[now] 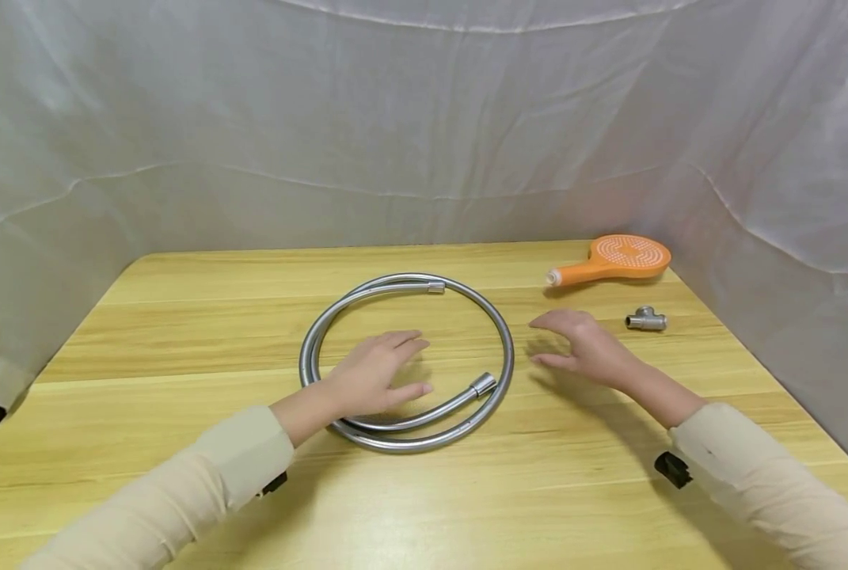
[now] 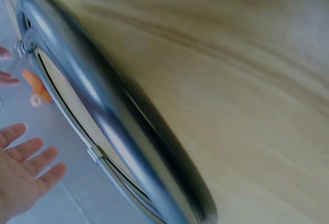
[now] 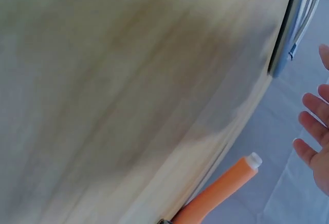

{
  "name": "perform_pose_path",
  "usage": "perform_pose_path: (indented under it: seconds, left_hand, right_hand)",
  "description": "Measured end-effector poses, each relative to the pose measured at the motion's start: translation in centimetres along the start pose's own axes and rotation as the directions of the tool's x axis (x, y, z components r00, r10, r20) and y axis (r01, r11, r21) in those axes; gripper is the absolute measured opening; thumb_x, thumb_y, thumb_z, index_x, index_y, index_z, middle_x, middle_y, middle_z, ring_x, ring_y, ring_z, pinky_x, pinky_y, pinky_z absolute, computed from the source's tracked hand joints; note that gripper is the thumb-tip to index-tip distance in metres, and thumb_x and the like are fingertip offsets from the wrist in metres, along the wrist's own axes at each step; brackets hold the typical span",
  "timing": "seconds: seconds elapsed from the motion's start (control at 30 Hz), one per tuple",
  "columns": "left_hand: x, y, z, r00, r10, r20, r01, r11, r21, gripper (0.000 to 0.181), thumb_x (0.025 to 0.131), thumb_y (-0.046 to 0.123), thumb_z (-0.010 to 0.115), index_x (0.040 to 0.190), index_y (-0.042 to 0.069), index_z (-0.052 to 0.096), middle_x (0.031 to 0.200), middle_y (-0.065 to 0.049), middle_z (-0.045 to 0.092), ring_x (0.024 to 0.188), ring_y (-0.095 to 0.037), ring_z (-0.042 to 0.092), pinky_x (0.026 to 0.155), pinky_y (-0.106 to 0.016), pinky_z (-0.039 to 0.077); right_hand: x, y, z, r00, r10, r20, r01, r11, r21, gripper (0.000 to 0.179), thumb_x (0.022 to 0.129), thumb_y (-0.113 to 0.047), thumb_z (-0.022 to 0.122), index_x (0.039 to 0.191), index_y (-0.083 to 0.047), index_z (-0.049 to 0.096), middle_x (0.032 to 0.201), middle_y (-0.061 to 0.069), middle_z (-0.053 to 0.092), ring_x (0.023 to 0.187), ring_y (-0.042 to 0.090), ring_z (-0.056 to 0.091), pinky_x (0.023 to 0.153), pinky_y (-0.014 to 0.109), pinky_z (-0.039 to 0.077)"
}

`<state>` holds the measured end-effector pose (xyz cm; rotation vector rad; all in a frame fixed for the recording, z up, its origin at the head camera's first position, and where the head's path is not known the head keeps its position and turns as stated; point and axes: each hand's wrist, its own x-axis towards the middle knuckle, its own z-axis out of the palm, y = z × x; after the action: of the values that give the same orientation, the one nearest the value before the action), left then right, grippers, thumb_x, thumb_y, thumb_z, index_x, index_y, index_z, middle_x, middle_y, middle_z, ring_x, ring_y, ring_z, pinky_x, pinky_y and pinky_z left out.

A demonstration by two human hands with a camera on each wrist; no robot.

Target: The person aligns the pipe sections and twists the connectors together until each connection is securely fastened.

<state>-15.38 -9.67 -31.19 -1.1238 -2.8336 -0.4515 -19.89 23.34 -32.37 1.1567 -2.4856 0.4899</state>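
A silver shower hose [image 1: 507, 336] lies coiled in a ring on the wooden table, its two metal end fittings inside the ring. Over the left part of that ring hovers my left hand [image 1: 374, 376], fingers loosely extended and holding nothing; in the left wrist view the hand [image 2: 23, 175] is apart from the hose [image 2: 97, 100]. My right hand [image 1: 583, 348] is in the air just right of the ring, thumb and fingers spread with nothing between them. Beyond it lies an orange shower head [image 1: 612, 261], handle pointing left. A small metal tee fitting [image 1: 647, 319] sits nearer, right of the hand.
Pale grey cloth [image 1: 409, 119] hangs behind the wooden table [image 1: 181, 317] and along both its sides. The shower head lies close to the back right corner. A black strap piece [image 1: 673, 469] shows under the right sleeve.
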Motion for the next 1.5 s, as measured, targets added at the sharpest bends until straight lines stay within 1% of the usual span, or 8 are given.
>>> perform_pose_path:
  seconds: [0.13,0.37,0.67,0.8,0.93,1.1,1.23,1.5]
  left_hand:
    - [0.3,-0.7,-0.4,0.999,-0.038,0.007,0.039,0.997,-0.074,0.064,0.089,0.045,0.056,0.135,0.002,0.044,0.139,-0.018,0.046,0.129,-0.032,0.043,0.108,-0.045,0.034]
    - [0.8,-1.8,-0.9,0.994,-0.105,0.019,0.107,0.977,-0.185,0.064,0.088,0.043,0.058,0.136,0.003,0.043,0.141,-0.017,0.043,0.132,-0.032,0.039,0.110,-0.045,0.030]
    - [1.3,-3.3,-1.1,0.982,-0.187,-0.019,0.168,0.921,-0.352,0.058,0.089,0.037,0.060,0.134,0.003,0.047,0.138,-0.016,0.048,0.126,-0.033,0.046,0.105,-0.046,0.037]
    - [1.9,-4.0,-1.3,0.981,-0.186,-0.062,0.151,0.917,-0.369,0.055,0.088,0.033,0.062,0.131,0.001,0.050,0.133,-0.017,0.053,0.120,-0.035,0.051,0.101,-0.047,0.040]
    - [2.5,-4.5,-1.5,0.973,-0.216,-0.082,0.170,0.911,-0.375,0.053,0.087,0.033,0.063,0.128,0.002,0.053,0.130,-0.017,0.056,0.118,-0.035,0.052,0.098,-0.048,0.043]
    - [3.0,-4.7,-1.8,0.961,-0.268,-0.062,0.223,0.891,-0.395,0.052,0.088,0.036,0.060,0.130,0.006,0.052,0.132,-0.013,0.055,0.120,-0.032,0.051,0.096,-0.047,0.044]
    - [3.4,-4.6,-2.0,0.959,-0.279,-0.058,0.229,0.876,-0.425,0.052,0.089,0.035,0.059,0.131,0.006,0.051,0.133,-0.013,0.053,0.122,-0.032,0.049,0.099,-0.047,0.043]
    - [4.7,-4.4,-2.3,0.950,-0.310,-0.029,0.261,0.842,-0.472,0.053,0.091,0.039,0.056,0.133,0.007,0.049,0.137,-0.012,0.050,0.127,-0.028,0.046,0.106,-0.043,0.036]
  right_hand:
    - [0.0,0.6,-0.1,0.999,-0.001,-0.048,0.001,1.000,0.008,0.044,0.062,-0.008,0.082,0.100,0.006,0.064,0.098,0.019,0.068,0.093,0.037,0.062,0.083,0.050,0.049]
    - [0.2,1.2,-0.6,0.995,0.083,-0.060,-0.083,0.996,-0.007,0.049,0.063,-0.010,0.083,0.104,0.006,0.064,0.105,0.022,0.066,0.098,0.039,0.060,0.085,0.051,0.048]
    - [0.6,2.2,-1.0,0.985,0.161,-0.065,-0.160,0.987,0.023,0.050,0.064,-0.009,0.082,0.108,0.003,0.063,0.110,0.021,0.064,0.104,0.038,0.057,0.087,0.051,0.047]
    - [0.6,2.7,-1.2,0.976,0.209,-0.063,-0.206,0.977,0.053,0.049,0.066,-0.009,0.081,0.111,0.002,0.063,0.113,0.021,0.063,0.108,0.038,0.056,0.089,0.052,0.045]
    - [0.7,3.2,-1.5,0.970,0.230,-0.079,-0.224,0.972,0.072,0.047,0.066,-0.007,0.081,0.110,0.000,0.064,0.112,0.020,0.064,0.109,0.038,0.055,0.090,0.052,0.044]
    - [0.6,3.9,-1.9,0.964,0.256,-0.074,-0.249,0.964,0.092,0.048,0.068,-0.006,0.080,0.112,0.000,0.063,0.114,0.021,0.063,0.110,0.039,0.054,0.092,0.054,0.041]
    - [0.6,4.4,-2.2,0.957,0.280,-0.073,-0.275,0.958,0.077,0.050,0.069,-0.009,0.080,0.114,0.001,0.062,0.116,0.022,0.061,0.109,0.040,0.054,0.091,0.054,0.042]
    - [0.6,4.5,-2.6,0.925,0.373,-0.074,-0.369,0.927,0.062,0.049,0.072,-0.011,0.079,0.114,0.003,0.061,0.115,0.024,0.061,0.109,0.041,0.054,0.091,0.055,0.042]
